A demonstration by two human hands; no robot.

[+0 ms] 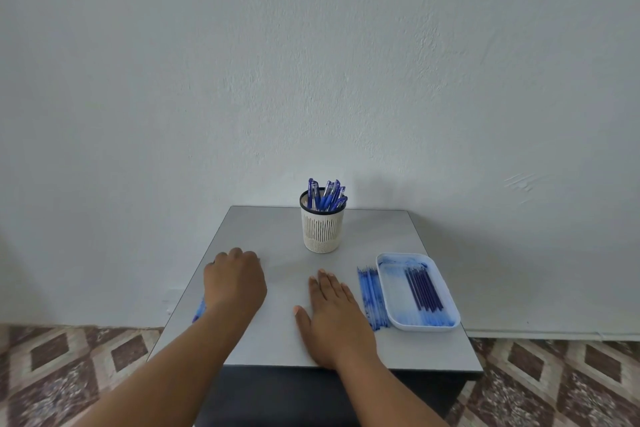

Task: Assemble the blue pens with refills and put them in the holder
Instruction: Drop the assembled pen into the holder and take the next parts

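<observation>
Left hand curls over nothing visible, right hand lies flat and empty beside loose barrels it could roll off the surface.

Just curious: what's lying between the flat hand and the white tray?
In the head view, a row of clear blue pen barrels lies on the table between the right hand and the tray, close against the tray's left wall.

Right hand flat on desk; left hand curled; pens upright in holder; refills in tray.
</observation>
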